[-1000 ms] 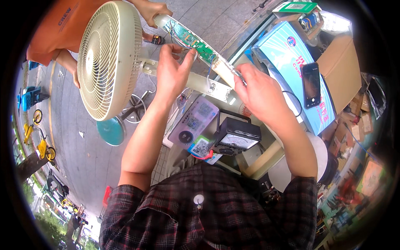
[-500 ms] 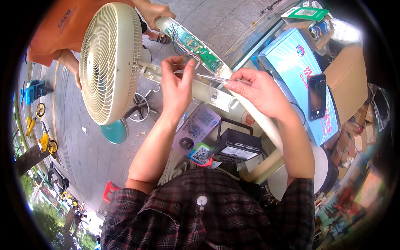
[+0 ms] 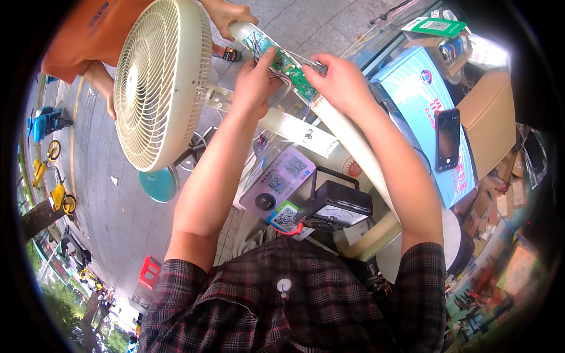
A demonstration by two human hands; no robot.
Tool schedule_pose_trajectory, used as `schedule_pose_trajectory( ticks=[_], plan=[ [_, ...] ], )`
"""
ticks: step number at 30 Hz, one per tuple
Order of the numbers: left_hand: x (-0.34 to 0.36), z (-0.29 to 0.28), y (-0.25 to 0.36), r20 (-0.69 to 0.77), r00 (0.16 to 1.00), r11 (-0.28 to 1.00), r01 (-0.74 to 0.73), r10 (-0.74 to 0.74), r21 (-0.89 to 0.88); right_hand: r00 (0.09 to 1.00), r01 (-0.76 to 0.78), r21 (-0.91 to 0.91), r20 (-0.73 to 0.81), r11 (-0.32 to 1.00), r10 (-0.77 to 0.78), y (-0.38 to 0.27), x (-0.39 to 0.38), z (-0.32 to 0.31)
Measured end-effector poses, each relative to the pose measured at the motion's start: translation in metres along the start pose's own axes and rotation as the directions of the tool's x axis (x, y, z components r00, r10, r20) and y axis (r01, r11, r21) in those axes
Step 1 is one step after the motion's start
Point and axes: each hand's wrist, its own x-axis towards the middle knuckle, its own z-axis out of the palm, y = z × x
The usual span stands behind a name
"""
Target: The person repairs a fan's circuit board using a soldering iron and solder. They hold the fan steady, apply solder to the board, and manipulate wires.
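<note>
My right hand (image 3: 344, 85) is closed around a screwdriver, whose thin metal shaft (image 3: 301, 57) lies over the green circuit board (image 3: 299, 77). The board sits in a long cream fan column (image 3: 344, 120), with loose wires (image 3: 279, 75) along it. At the board's left edge, my left hand (image 3: 254, 85) is closed, its thumb on the board side; its other fingers are partly hidden, so what they grip does not show. A cream fan head (image 3: 156, 85) stands to the left. The column's pale cover strip (image 3: 303, 134) runs below my hands.
A person in orange holds the column's far end with one hand (image 3: 226, 17); their other hand (image 3: 110, 107) is by the fan grille. At right are a blue box (image 3: 412, 82), a phone (image 3: 448, 138) and a cardboard box (image 3: 488, 123). A black lamp-like unit (image 3: 338, 203) stands nearer me.
Both hands have moved up and away from me, onto the circuit board. The screwdriver has gone from near my left fingertips to over the board. The fan head has shifted slightly right.
</note>
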Motion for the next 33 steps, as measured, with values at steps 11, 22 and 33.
schedule_pose_trajectory(
  ticks=[11, 22, 33],
  plan=[
    [0.013, 0.000, -0.008, -0.050, 0.999, 0.990, -0.007, 0.000, -0.141, 1.000, 0.027, 0.094, -0.019, 0.995, -0.025, 0.005, 0.010, 0.014],
    [0.018, -0.006, -0.004, -0.031, 0.999, 0.984, -0.015, 0.010, -0.179, 0.999, 0.034, 0.067, 0.008, 0.997, -0.035, 0.000, 0.006, 0.013],
    [0.026, -0.007, -0.002, 0.033, 0.997, 0.989, -0.058, 0.063, -0.138, 0.996, 0.026, 0.098, 0.086, 0.995, -0.035, 0.014, 0.013, 0.018]
  ],
)
